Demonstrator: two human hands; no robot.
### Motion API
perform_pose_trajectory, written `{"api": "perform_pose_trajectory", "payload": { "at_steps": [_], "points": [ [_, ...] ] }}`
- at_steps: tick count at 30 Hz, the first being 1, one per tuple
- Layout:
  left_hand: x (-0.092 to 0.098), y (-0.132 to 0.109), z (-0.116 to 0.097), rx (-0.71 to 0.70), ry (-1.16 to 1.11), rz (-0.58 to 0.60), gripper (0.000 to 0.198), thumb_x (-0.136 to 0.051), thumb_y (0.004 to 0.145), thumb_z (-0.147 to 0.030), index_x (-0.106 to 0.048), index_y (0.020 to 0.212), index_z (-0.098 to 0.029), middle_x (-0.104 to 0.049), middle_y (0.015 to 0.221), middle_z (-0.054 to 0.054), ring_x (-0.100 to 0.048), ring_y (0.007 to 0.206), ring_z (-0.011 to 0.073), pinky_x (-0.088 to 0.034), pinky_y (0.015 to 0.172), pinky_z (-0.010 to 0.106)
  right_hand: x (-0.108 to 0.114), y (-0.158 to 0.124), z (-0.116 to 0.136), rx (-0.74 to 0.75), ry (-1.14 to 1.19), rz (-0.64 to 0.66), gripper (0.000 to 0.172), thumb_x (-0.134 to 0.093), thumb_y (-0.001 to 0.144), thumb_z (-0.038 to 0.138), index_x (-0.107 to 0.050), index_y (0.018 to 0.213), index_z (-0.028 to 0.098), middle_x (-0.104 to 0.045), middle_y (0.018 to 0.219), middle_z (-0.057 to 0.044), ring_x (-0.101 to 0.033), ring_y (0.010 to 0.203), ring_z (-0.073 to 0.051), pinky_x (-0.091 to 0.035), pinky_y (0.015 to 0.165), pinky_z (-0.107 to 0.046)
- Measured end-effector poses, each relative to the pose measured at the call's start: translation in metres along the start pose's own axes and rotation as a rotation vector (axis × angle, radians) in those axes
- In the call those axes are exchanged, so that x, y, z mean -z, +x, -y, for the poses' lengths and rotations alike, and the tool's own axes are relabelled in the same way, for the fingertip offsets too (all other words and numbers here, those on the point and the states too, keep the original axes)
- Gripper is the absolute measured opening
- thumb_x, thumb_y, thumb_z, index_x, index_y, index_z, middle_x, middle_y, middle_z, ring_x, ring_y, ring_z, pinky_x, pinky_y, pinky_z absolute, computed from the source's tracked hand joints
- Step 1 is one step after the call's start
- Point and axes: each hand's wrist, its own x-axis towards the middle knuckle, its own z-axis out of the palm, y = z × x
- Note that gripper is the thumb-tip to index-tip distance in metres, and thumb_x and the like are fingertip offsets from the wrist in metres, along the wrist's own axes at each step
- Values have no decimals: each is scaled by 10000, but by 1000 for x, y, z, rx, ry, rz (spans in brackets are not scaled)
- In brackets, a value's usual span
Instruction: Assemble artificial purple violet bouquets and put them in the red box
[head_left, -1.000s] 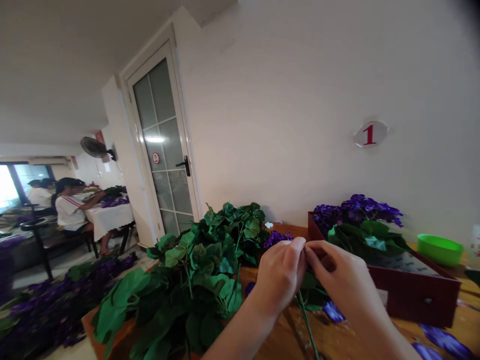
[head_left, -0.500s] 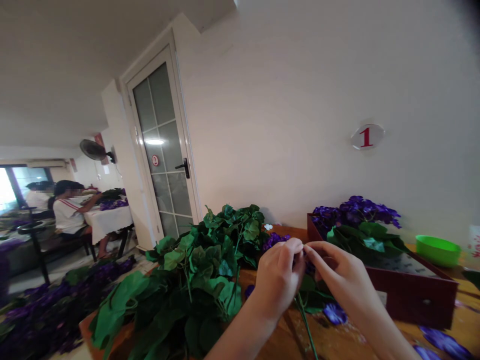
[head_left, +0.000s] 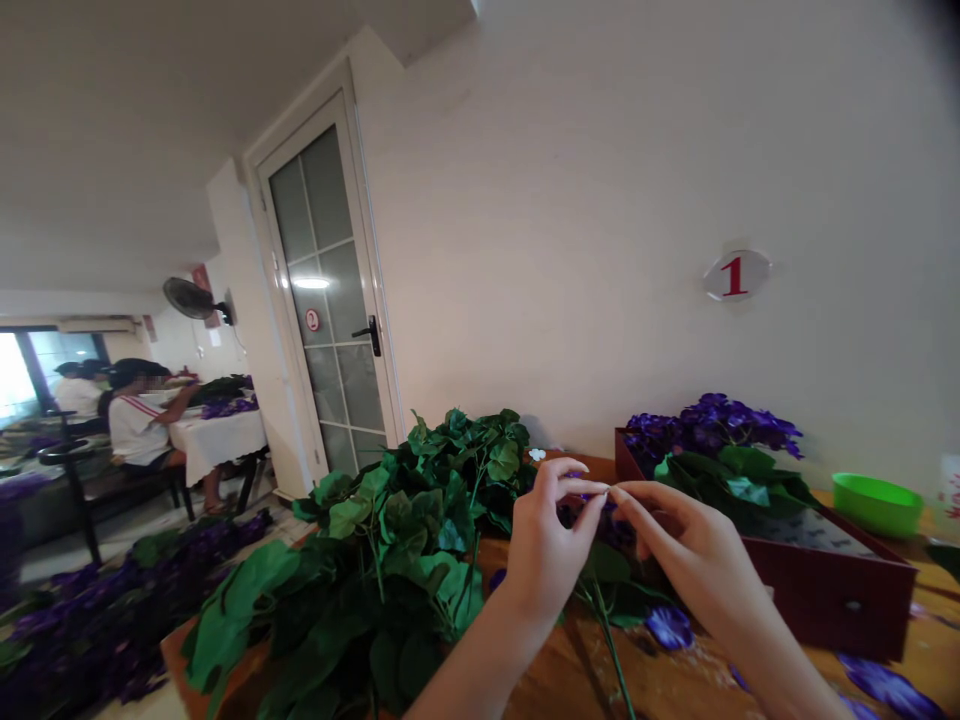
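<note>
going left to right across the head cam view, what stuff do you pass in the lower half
heap of purple artificial flowers → heap of green leafy stems → left hand → right hand → dark red wooden drawer

Left hand: I'm pinching a purple artificial blossom above its green stem.
Right hand: I've got it pinching the same blossom, fingertips meeting the left's.
Table: wooden top, heaped artificial leaves, dark red tray, lime-green bowl.
Far left: seated co-worker.
</note>
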Motion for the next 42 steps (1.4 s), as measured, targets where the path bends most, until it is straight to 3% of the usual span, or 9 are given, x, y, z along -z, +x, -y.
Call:
{"api": "perform_pose_trajectory", "payload": {
  "at_steps": [5,14,23,29,42],
  "points": [
    [0,-2,3,-139,68,37,291,-560,832,-141,-493,1108,-206,-676,1039,43,-658,920,132,-548,816,248,3,1,3,31,-4,-29,390,-503,802,482,-672,904,146,-605,558,-32,-537,458,-135,-425,445,-228],
    [2,-1,7,-303,290,19,238,-521,863,-135,-509,1095,-185,-705,923,36,-674,864,141,-552,806,258,2,1,1,16,-77,64,360,-487,824,455,-683,941,176,-605,540,-4,-551,466,-133,-417,462,-223],
    [2,-1,6,-135,222,64,264,-561,815,-118,-519,1059,-211,-708,900,15,-682,786,136,-562,716,236,3,2,-2,48,-171,72,379,-466,836,468,-700,939,189,-627,556,-11,-562,470,-144,-414,457,-235],
    [2,-1,8,-279,280,46,281,-517,852,-133,-487,1124,-196,-709,885,22,-676,835,138,-554,743,234,4,1,-1,7,-133,66,387,-480,819,480,-698,928,179,-602,522,0,-554,470,-137,-411,465,-225],
    [-4,-4,12,-304,336,38,340,-540,827,-119,-462,1154,-169,-710,870,38,-682,799,164,-563,733,267,-4,1,-7,-21,-302,-12,247,-502,793,437,-666,815,254,-643,683,15,-574,590,-149,-419,571,-256]
  ]
}}
